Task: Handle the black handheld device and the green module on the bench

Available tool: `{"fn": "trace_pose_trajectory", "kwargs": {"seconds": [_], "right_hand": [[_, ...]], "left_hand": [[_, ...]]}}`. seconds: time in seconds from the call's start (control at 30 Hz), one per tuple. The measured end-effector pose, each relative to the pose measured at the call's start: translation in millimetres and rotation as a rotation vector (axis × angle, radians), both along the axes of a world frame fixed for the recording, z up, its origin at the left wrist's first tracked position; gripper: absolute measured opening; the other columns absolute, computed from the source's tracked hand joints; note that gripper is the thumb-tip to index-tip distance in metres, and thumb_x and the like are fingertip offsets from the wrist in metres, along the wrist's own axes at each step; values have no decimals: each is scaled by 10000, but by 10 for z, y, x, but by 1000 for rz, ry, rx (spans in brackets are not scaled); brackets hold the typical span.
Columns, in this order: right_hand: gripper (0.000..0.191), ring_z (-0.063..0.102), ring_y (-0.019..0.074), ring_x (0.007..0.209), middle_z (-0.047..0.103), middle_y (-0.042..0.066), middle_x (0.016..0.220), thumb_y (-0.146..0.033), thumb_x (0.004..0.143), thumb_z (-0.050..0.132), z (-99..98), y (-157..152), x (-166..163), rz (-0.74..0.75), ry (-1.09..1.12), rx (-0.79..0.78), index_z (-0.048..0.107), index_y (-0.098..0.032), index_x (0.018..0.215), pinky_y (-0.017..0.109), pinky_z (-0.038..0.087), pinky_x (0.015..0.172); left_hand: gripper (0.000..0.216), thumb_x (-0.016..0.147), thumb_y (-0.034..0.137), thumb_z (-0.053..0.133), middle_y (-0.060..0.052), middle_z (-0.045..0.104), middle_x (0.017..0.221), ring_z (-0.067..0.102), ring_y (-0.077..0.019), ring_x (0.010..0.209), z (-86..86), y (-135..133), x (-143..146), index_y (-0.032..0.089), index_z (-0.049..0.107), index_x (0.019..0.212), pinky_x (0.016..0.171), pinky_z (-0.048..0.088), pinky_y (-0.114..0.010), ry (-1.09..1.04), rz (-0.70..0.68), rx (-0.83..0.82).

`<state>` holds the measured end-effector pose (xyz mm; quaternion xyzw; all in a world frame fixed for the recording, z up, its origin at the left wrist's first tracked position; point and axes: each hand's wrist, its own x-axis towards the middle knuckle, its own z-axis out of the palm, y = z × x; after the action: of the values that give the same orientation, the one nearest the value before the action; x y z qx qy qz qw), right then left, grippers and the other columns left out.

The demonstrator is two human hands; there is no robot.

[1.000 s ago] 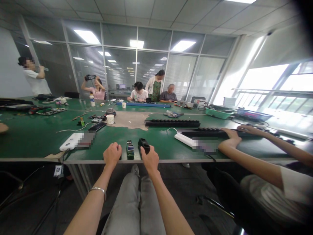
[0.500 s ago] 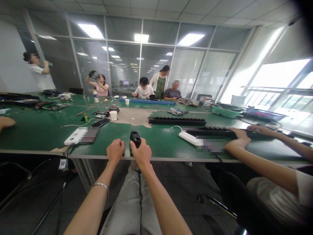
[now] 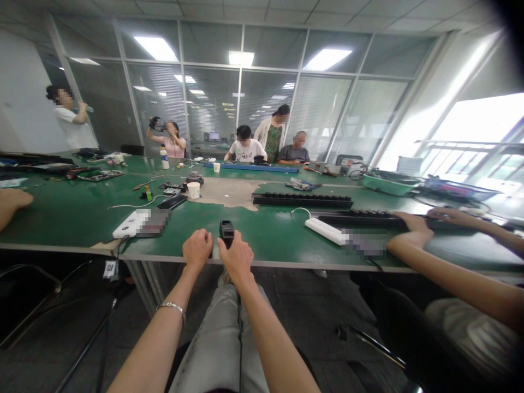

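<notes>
My right hand (image 3: pixel 237 256) is closed around a small black boxy device (image 3: pixel 226 230) and holds it upright just above the near edge of the green table (image 3: pixel 270 240). The device's top, with a recessed slot, faces me; its lower part is hidden by my thumb and fingers. Just left of it, my left hand (image 3: pixel 197 250) is curled into a fist at the table edge, with the back of the hand towards me. Whatever its fingers may hold is hidden. A narrow gap separates this fist from the device.
To the left lie a white power bank (image 3: pixel 131 222) and a dark phone (image 3: pixel 172 201), near a paper cup (image 3: pixel 194 190). A white power strip (image 3: pixel 325 231) and black slotted rails (image 3: pixel 303 200) lie rightward. A co-worker's arms (image 3: pixel 413 234) reach in at right; another hand (image 3: pixel 14 202) rests at left.
The camera view has shifted slightly, so the table's things appear a little further right. The black device has tilted a little, showing more of its top. Both hands keep nearly the same pose.
</notes>
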<state>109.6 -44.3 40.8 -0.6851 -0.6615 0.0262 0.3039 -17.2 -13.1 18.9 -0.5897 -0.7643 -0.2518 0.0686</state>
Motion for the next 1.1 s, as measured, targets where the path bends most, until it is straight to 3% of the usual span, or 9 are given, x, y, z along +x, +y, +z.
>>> {"fn": "trace_pose_trajectory", "kwargs": {"seconds": [0.23,0.43,0.67,0.93,1.1], "right_hand": [[604,675,281,839,696,146,881,-562,882,486,34,41,-4,-6,-58,14,430,-142,1312,345,424,737],[548,645,288,930,686,141,960,-544,846,554,-58,41,0,31,-59,27,502,-169,1242,352,417,781],[819,630,301,992,659,211,1074,-602,841,545,-180,49,-10,24,45,53,346,-46,1409,354,410,827],[453,630,244,898,676,112,900,-558,874,525,-226,44,3,19,41,77,548,-163,1093,304,388,781],[407,623,239,890,668,95,892,-550,874,531,-211,12,21,-1,45,111,545,-178,1038,301,385,774]], "left_hand": [[357,956,430,340,-54,637,918,588,-178,822,-41,25,-14,223,621,880,657,340,-260,20,-25,23],[359,960,429,334,-59,634,941,585,-175,833,-59,35,-29,220,620,900,668,340,-257,7,-46,19],[351,955,432,337,-53,635,936,577,-173,808,-62,39,-43,222,609,885,643,318,-261,4,-46,17],[368,955,441,322,-58,641,930,579,-179,799,-57,26,-36,218,603,873,630,305,-263,12,-47,26],[361,950,438,324,-60,642,924,582,-183,804,-39,10,-15,221,599,864,629,308,-267,11,-45,31]]}}
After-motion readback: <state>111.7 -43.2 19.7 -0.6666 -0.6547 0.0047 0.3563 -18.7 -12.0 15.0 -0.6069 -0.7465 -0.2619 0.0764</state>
